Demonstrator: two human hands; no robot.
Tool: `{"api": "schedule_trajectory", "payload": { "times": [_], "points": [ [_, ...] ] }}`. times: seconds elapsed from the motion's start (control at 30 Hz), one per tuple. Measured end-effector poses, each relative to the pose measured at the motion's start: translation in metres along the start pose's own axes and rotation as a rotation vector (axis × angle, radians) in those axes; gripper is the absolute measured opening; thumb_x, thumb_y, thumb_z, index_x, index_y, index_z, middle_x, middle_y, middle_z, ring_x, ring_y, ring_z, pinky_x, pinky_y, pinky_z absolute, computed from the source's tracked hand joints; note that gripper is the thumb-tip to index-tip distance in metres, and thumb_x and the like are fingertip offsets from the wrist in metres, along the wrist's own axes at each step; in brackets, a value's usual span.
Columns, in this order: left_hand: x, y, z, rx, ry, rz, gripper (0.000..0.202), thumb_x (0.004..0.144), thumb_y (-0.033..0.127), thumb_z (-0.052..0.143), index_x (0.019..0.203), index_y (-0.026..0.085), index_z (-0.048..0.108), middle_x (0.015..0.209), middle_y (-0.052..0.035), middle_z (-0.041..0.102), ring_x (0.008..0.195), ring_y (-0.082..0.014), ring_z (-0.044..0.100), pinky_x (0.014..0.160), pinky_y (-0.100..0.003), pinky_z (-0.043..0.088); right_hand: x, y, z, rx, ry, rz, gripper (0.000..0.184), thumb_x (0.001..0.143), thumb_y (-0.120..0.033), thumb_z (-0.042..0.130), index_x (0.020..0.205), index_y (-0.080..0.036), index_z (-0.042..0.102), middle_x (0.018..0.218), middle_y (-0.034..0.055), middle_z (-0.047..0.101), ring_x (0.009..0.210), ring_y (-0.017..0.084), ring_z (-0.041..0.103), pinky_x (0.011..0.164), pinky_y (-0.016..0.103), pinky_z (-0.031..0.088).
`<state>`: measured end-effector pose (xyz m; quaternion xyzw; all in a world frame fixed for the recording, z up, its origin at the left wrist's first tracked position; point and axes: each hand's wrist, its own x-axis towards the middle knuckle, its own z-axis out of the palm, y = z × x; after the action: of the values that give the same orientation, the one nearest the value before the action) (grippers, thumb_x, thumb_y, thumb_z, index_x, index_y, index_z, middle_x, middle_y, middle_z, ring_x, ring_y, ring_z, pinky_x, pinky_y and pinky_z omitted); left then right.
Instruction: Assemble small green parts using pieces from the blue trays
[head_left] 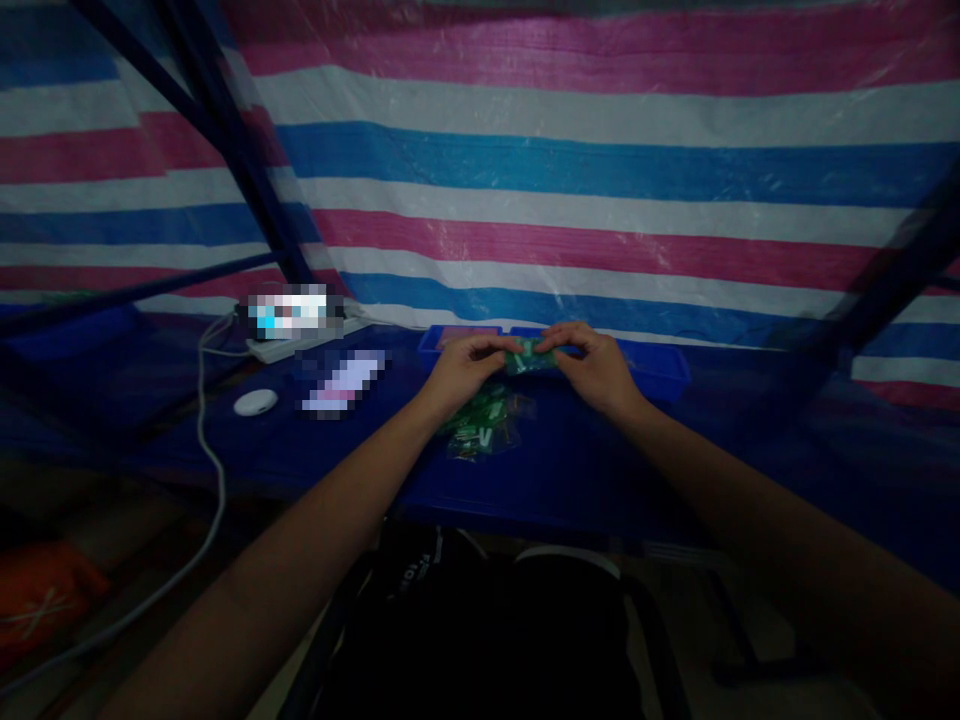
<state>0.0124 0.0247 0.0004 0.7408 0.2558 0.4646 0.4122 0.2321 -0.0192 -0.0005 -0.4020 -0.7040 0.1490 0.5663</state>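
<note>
Between my two hands is a small green plastic packet [529,357], held up just above the blue table. My left hand [469,368] pinches its left side between thumb and fingers. On the other side, my right hand [594,364] grips the right edge and top of the same packet. What is inside the packet is too dark to make out. Below my left hand lies a pile of similar clear and green packets [484,425] with small pale pieces in them. Blue plastic trays [660,375] stand right behind my hands, partly hidden by them.
To the left on the blue table [555,490] are a phone with a lit screen [346,382], a round white case [256,402] and a white power strip [300,340] with another lit device. A white cable [214,450] hangs over the edge. Striped sheeting [600,180] hangs behind.
</note>
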Motion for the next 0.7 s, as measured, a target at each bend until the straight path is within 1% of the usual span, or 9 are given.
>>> {"api": "schedule_trajectory", "payload": {
  "times": [0.03, 0.1, 0.17, 0.27, 0.4, 0.5, 0.57, 0.63, 0.7],
  "points": [
    [-0.001, 0.001, 0.0, -0.004, 0.003, -0.045, 0.017, 0.086, 0.021, 0.068, 0.1, 0.02, 0.077, 0.099, -0.0058, 0.076, 0.088, -0.0165, 0.07, 0.089, -0.035, 0.055, 0.0, 0.0, -0.001, -0.022, 0.01, -0.011, 0.021, 0.083, -0.014, 0.06, 0.089, -0.025, 0.078, 0.113, 0.0051, 0.07, 0.113, 0.023, 0.063, 0.099, 0.041, 0.051],
    [-0.001, 0.001, 0.001, 0.002, 0.008, -0.114, 0.018, 0.087, 0.021, 0.065, 0.1, 0.019, 0.078, 0.088, -0.0047, 0.075, 0.074, -0.0137, 0.067, 0.08, -0.032, 0.056, -0.001, 0.0, -0.001, -0.053, 0.021, -0.001, 0.025, 0.082, -0.012, 0.058, 0.088, -0.024, 0.079, 0.108, 0.0059, 0.069, 0.107, 0.023, 0.064, 0.095, 0.04, 0.052],
    [-0.001, 0.0, 0.002, 0.009, 0.015, -0.141, 0.019, 0.087, 0.02, 0.063, 0.098, 0.018, 0.078, 0.085, -0.0045, 0.073, 0.071, -0.0126, 0.065, 0.076, -0.03, 0.056, -0.001, 0.0, 0.001, -0.063, 0.008, 0.022, 0.026, 0.082, -0.013, 0.056, 0.089, -0.023, 0.079, 0.1, 0.0056, 0.069, 0.097, 0.022, 0.066, 0.089, 0.039, 0.054],
    [0.0, -0.003, 0.003, -0.001, 0.016, -0.111, 0.015, 0.085, 0.026, 0.068, 0.095, 0.019, 0.078, 0.092, -0.0054, 0.074, 0.08, -0.0145, 0.067, 0.078, -0.03, 0.058, -0.002, -0.001, 0.003, -0.018, -0.045, 0.018, 0.027, 0.085, -0.014, 0.054, 0.093, -0.023, 0.078, 0.099, 0.0049, 0.07, 0.092, 0.02, 0.067, 0.082, 0.036, 0.057],
    [-0.002, 0.0, 0.004, 0.012, -0.012, -0.097, 0.025, 0.083, 0.04, 0.076, 0.097, 0.02, 0.077, 0.102, -0.0075, 0.075, 0.091, -0.0183, 0.069, 0.081, -0.033, 0.059, -0.004, -0.005, 0.006, 0.109, -0.128, 0.026, 0.023, 0.089, -0.019, 0.054, 0.097, -0.023, 0.076, 0.108, 0.0042, 0.072, 0.092, 0.019, 0.068, 0.08, 0.035, 0.059],
    [-0.004, 0.006, 0.006, 0.075, -0.052, -0.057, 0.027, 0.081, 0.038, 0.079, 0.101, 0.02, 0.077, 0.111, -0.0097, 0.074, 0.1, -0.0203, 0.069, 0.089, -0.034, 0.057, -0.004, -0.007, 0.007, 0.153, -0.167, 0.072, 0.021, 0.092, -0.023, 0.055, 0.101, -0.023, 0.074, 0.1, 0.0026, 0.074, 0.081, 0.017, 0.069, 0.08, 0.035, 0.059],
    [-0.004, 0.006, 0.007, 0.061, -0.096, -0.013, 0.029, 0.082, 0.035, 0.078, 0.106, 0.02, 0.076, 0.116, -0.0103, 0.073, 0.105, -0.0216, 0.068, 0.094, -0.036, 0.055, -0.004, -0.007, 0.009, 0.176, -0.174, 0.103, 0.02, 0.093, -0.025, 0.057, 0.103, -0.023, 0.073, 0.099, 0.0027, 0.075, 0.076, 0.016, 0.069, 0.077, 0.035, 0.059],
    [-0.002, 0.001, 0.007, 0.025, -0.104, 0.028, 0.029, 0.082, 0.033, 0.077, 0.108, 0.019, 0.075, 0.117, -0.0097, 0.072, 0.105, -0.0219, 0.069, 0.095, -0.037, 0.055, -0.004, -0.008, 0.01, 0.188, -0.156, 0.127, 0.019, 0.092, -0.027, 0.058, 0.104, -0.022, 0.073, 0.101, 0.0036, 0.074, 0.073, 0.016, 0.069, 0.073, 0.034, 0.06],
    [0.0, -0.007, 0.005, 0.031, -0.079, 0.041, 0.028, 0.082, 0.03, 0.076, 0.108, 0.019, 0.075, 0.118, -0.0089, 0.072, 0.105, -0.0216, 0.069, 0.094, -0.037, 0.055, -0.004, -0.008, 0.01, 0.146, -0.116, 0.113, 0.019, 0.092, -0.025, 0.059, 0.103, -0.023, 0.073, 0.104, 0.0046, 0.074, 0.077, 0.017, 0.07, 0.073, 0.035, 0.06]
  ]
}}
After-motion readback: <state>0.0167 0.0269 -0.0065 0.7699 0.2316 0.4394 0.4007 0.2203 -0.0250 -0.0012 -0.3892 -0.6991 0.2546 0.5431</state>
